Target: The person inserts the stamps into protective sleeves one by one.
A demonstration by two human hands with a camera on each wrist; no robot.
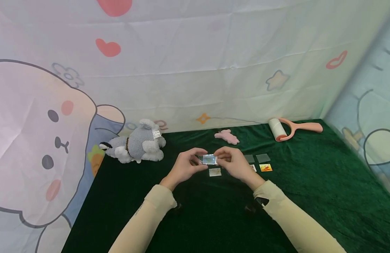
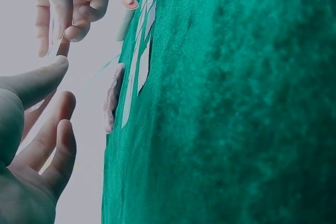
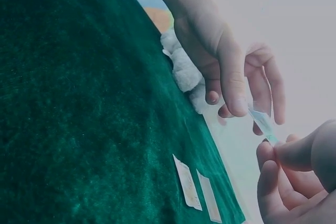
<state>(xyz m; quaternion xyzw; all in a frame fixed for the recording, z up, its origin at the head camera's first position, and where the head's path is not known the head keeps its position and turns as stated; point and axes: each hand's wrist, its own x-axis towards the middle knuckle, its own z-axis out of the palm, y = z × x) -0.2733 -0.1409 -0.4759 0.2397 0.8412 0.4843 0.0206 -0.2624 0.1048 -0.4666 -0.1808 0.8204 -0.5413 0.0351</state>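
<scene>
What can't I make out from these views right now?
Head: the held card's fine print, too small.
Head: part of the card behind the right hand, which covers it.
Head: lettering on the grey plush toy's white tag, too small.
Left wrist: faces of the table cards, too steeply slanted.

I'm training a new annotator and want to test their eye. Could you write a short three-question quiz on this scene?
1. True or false: the right hand pinches a small card.
2. What colour is the handle of the lint roller? A) blue B) coral C) black
3. Fill in: in the head view, the grey plush toy lies to the ___ of the pink item.

Key: 1 true; 2 B; 3 left.
</scene>
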